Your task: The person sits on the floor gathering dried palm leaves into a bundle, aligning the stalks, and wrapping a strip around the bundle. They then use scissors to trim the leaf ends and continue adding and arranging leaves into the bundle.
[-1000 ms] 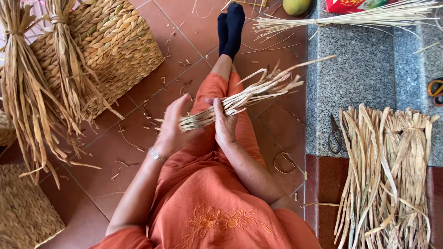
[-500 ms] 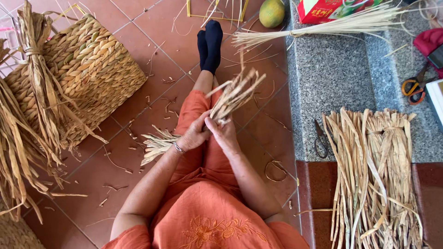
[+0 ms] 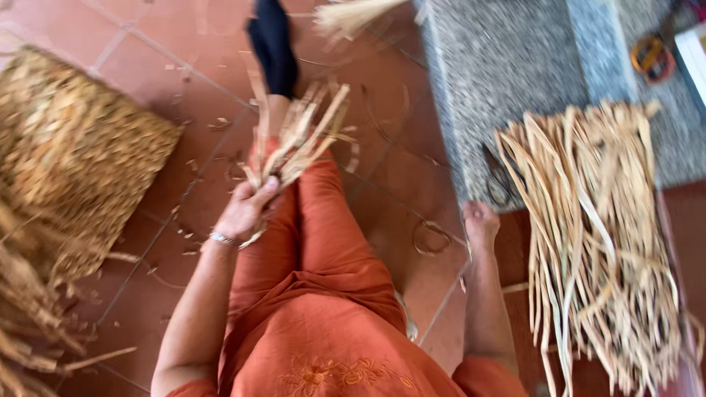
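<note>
Now left hand clutches straw bundle; right hand near scissors.

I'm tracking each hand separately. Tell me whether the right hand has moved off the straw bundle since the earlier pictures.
Yes. The right hand has left the straw bundle, now held by the left hand alone, and gone rightward toward the scissors beside the straw pile.

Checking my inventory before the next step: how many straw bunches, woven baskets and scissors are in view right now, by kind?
Straw bunches: 4 (one held in the left hand, bunch; loose pile near the right hand; sheaf at left; blurred tuft at top)
Woven basket: 1
Scissors: 2 (dark pair; orange-handled pair)
Total: 7
</note>
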The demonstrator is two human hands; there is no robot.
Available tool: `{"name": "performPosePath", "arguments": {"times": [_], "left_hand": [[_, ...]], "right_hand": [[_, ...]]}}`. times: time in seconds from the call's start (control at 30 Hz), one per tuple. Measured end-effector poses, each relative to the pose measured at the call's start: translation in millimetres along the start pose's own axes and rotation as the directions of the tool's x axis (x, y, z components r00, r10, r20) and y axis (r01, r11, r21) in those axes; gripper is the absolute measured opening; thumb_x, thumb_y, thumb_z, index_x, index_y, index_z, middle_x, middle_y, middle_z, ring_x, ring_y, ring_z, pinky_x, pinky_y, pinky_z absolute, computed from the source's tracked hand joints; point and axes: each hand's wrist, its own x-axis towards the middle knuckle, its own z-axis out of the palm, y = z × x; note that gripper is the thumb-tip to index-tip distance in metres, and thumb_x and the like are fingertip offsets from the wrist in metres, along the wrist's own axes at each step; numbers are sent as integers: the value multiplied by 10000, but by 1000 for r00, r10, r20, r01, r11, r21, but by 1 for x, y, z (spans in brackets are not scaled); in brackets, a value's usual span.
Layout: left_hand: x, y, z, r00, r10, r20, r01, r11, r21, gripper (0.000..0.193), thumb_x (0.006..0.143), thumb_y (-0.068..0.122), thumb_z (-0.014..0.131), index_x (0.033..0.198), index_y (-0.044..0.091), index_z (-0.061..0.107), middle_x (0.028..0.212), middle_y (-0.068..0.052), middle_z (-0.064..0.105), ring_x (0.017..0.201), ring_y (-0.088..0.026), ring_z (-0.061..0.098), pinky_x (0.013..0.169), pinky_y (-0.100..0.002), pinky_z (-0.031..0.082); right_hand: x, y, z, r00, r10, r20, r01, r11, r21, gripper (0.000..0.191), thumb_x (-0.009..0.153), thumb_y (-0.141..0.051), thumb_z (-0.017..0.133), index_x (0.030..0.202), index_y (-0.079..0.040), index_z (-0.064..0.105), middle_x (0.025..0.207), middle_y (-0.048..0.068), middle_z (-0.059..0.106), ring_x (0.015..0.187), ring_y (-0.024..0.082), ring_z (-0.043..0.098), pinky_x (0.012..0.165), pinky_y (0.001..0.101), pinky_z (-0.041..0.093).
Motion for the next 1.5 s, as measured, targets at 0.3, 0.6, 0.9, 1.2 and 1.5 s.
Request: {"name": "performPosePath", "arguments": {"times": [0.3,0.6,0.9,1.2,1.5], "left_hand": [[-12,-11,-8,994,100,42,-93,987,-134,65,1033,86,653,1011,39,614,720,6,500,585,-89,416,494,-249,324],[-11,-11,-21,992,124,-3,-122,970,-210,225,980,132,746,867,52,569,657,6,480,528,-88,400,483,-262,300],[-5,5,-40,992,127,-25,-126,905,-406,158,954,160,743,917,53,634,659,17,492,517,-85,406,473,-254,290],[-19,20,-52,951,276,-142,-309,879,-363,153,908,114,785,882,58,645,656,19,533,507,-81,405,467,-259,309],[-33,26,-37,958,194,-210,-262,890,-374,179,824,-43,767,956,66,714,734,41,619,530,-34,441,452,-220,307]], "right_hand": [[41,32,-51,907,-337,-253,216,887,-407,111,908,-109,796,997,-60,750,985,119,724,902,304,708,809,420,580],[89,18,-17,957,-282,76,228,562,-795,358,835,-58,787,1173,-47,668,1240,223,652,1180,423,592,903,508,535],[84,11,-2,990,-141,6,111,753,-649,518,656,28,898,1104,-36,644,1084,189,660,932,331,658,795,450,520],[-21,-77,52,790,-250,560,-381,516,767,595,922,-523,747,1314,-114,567,1085,29,616,768,133,574,570,274,439],[-129,-221,101,398,-548,736,-70,782,620,905,886,-483,830,1526,0,409,950,23,549,792,74,453,630,196,384]]}}
